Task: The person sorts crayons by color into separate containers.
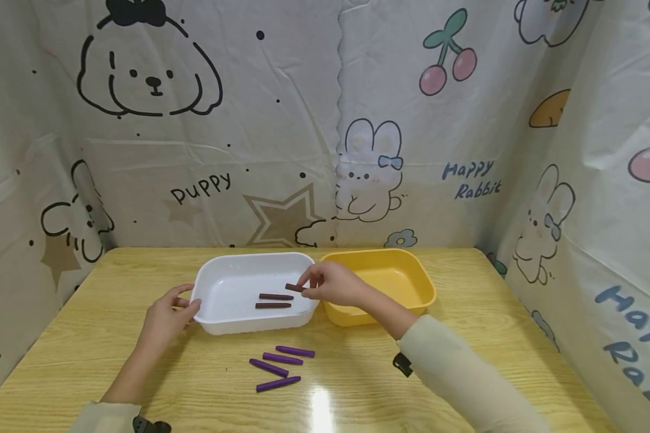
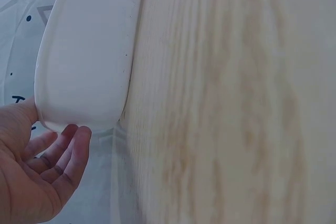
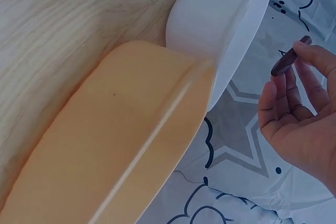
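As seen in the head view, holds a brown crayon [image 1: 295,288] in the right hand [image 1: 330,284], over the right part of the white tray [image 1: 257,326]. Clamped on this crayon with thumb and fingers, near its right end. Slim, straight and dark brown to look at. In the head view, directed with its long axis from left to right, the left end slightly higher; in the right wrist view, aslant from upper right to lower left, before the curtain [image 3: 283,192]. Inside the white tray, two more brown crayons [image 1: 273,305], lying apart, almost parallel, also from left to right. Grips the tray's left end with the left hand [image 1: 169,310], thumb at the rim, fingers bent by the outer wall. Just beside, the yellow tray [image 1: 390,282]. Nearer on the surface [image 1: 368,373], four purple crayons [image 1: 283,359], three slanting down to the right, the nearest slanting up.
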Action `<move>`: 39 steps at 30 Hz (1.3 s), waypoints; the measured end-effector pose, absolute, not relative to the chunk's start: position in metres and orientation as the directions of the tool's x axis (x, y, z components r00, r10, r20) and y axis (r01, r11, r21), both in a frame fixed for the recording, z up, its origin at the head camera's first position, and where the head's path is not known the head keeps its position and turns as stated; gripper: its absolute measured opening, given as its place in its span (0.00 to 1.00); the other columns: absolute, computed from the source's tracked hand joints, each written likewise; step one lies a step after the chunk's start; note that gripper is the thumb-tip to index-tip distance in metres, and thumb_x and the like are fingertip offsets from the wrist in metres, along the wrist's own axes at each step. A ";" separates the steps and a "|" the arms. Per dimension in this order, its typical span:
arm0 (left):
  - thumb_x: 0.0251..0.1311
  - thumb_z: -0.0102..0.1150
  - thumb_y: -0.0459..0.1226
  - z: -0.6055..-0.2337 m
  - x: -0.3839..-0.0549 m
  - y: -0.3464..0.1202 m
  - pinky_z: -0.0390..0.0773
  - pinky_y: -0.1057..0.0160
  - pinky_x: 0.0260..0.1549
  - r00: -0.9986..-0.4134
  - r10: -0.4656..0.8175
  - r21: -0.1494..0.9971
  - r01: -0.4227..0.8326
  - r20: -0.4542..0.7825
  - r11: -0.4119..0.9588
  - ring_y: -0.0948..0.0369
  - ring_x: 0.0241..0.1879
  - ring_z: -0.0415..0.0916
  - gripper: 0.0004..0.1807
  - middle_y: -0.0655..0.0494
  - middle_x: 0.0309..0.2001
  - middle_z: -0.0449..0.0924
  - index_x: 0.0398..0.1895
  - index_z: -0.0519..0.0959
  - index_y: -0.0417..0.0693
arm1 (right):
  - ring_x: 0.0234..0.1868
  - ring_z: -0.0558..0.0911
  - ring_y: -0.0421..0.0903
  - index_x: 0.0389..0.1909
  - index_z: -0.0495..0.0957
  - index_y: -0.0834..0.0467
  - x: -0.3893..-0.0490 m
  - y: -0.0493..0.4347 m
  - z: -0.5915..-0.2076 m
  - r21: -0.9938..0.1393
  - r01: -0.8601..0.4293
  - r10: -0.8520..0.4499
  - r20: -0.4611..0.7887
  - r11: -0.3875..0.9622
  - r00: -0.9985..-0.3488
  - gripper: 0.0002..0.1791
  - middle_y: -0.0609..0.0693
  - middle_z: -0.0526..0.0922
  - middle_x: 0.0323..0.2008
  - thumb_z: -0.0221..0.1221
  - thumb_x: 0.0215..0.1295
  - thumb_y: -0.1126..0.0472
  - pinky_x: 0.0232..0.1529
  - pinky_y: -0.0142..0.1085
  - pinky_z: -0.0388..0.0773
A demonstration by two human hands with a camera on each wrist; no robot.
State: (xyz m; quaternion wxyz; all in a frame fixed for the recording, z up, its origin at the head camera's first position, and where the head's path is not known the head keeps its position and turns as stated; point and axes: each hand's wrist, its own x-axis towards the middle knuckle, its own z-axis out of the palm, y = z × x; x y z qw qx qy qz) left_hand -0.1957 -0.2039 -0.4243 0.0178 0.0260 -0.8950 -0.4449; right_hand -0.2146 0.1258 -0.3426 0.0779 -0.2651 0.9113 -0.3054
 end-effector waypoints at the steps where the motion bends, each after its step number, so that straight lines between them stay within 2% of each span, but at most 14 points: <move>1: 0.63 0.53 0.39 -0.424 -0.196 -0.204 0.80 0.66 0.26 -0.998 -0.063 0.797 -0.032 0.007 0.603 0.58 0.30 0.80 0.28 0.34 0.44 0.76 0.64 0.63 0.36 | 0.25 0.71 0.40 0.37 0.83 0.52 -0.217 0.123 -0.343 -0.595 -0.439 -0.531 0.023 0.674 -0.847 0.06 0.46 0.78 0.26 0.62 0.59 0.60 0.25 0.28 0.68; 11: 0.63 0.54 0.40 -0.425 -0.196 -0.204 0.79 0.68 0.25 -0.998 -0.067 0.800 -0.035 0.007 0.599 0.58 0.29 0.79 0.28 0.35 0.43 0.77 0.64 0.64 0.37 | 0.21 0.67 0.40 0.39 0.83 0.55 -0.239 0.104 -0.345 -0.623 -0.395 -0.497 0.011 0.676 -0.868 0.08 0.49 0.79 0.24 0.62 0.59 0.60 0.21 0.27 0.64; 15: 0.63 0.54 0.40 -0.425 -0.196 -0.204 0.80 0.67 0.26 -0.998 -0.067 0.802 -0.036 0.005 0.596 0.58 0.30 0.79 0.28 0.35 0.44 0.76 0.64 0.64 0.37 | 0.23 0.70 0.41 0.39 0.84 0.55 -0.247 0.098 -0.349 -0.629 -0.367 -0.472 0.002 0.685 -0.882 0.08 0.52 0.81 0.25 0.63 0.58 0.61 0.22 0.28 0.66; 20: 0.63 0.53 0.40 -0.425 -0.196 -0.205 0.80 0.66 0.26 -0.998 -0.067 0.805 -0.033 0.008 0.592 0.58 0.30 0.80 0.28 0.34 0.44 0.76 0.64 0.64 0.37 | 0.29 0.76 0.42 0.39 0.84 0.54 -0.255 0.091 -0.357 -0.631 -0.341 -0.449 -0.013 0.697 -0.894 0.08 0.51 0.84 0.32 0.63 0.58 0.60 0.26 0.28 0.71; 23: 0.63 0.54 0.40 -0.425 -0.197 -0.205 0.81 0.66 0.26 -0.998 -0.068 0.810 -0.034 0.007 0.585 0.58 0.30 0.80 0.28 0.34 0.44 0.77 0.64 0.64 0.37 | 0.31 0.77 0.41 0.39 0.84 0.55 -0.259 0.087 -0.362 -0.637 -0.342 -0.449 -0.007 0.691 -0.894 0.08 0.52 0.85 0.32 0.63 0.58 0.61 0.27 0.27 0.72; 29: 0.63 0.54 0.40 -0.425 -0.197 -0.205 0.81 0.65 0.27 -0.998 -0.070 0.816 -0.040 0.001 0.577 0.58 0.30 0.80 0.28 0.35 0.43 0.76 0.64 0.64 0.38 | 0.26 0.72 0.41 0.38 0.84 0.56 -0.264 0.080 -0.371 -0.645 -0.308 -0.417 -0.018 0.699 -0.909 0.08 0.52 0.83 0.30 0.63 0.58 0.62 0.24 0.27 0.67; 32: 0.63 0.55 0.40 -0.426 -0.198 -0.205 0.81 0.65 0.27 -0.998 -0.070 0.818 -0.036 0.005 0.574 0.58 0.30 0.80 0.28 0.35 0.43 0.77 0.63 0.64 0.38 | 0.28 0.72 0.41 0.39 0.83 0.56 -0.265 0.077 -0.376 -0.629 -0.302 -0.405 -0.023 0.716 -0.914 0.08 0.52 0.83 0.33 0.63 0.58 0.61 0.27 0.27 0.68; 39: 0.62 0.55 0.39 -0.426 -0.198 -0.205 0.81 0.65 0.26 -0.998 -0.071 0.822 -0.042 -0.002 0.568 0.58 0.29 0.80 0.28 0.36 0.43 0.77 0.63 0.64 0.38 | 0.27 0.73 0.40 0.37 0.85 0.55 -0.267 0.067 -0.386 -0.533 -0.371 -0.438 0.001 0.760 -0.899 0.07 0.49 0.84 0.31 0.63 0.58 0.60 0.29 0.26 0.69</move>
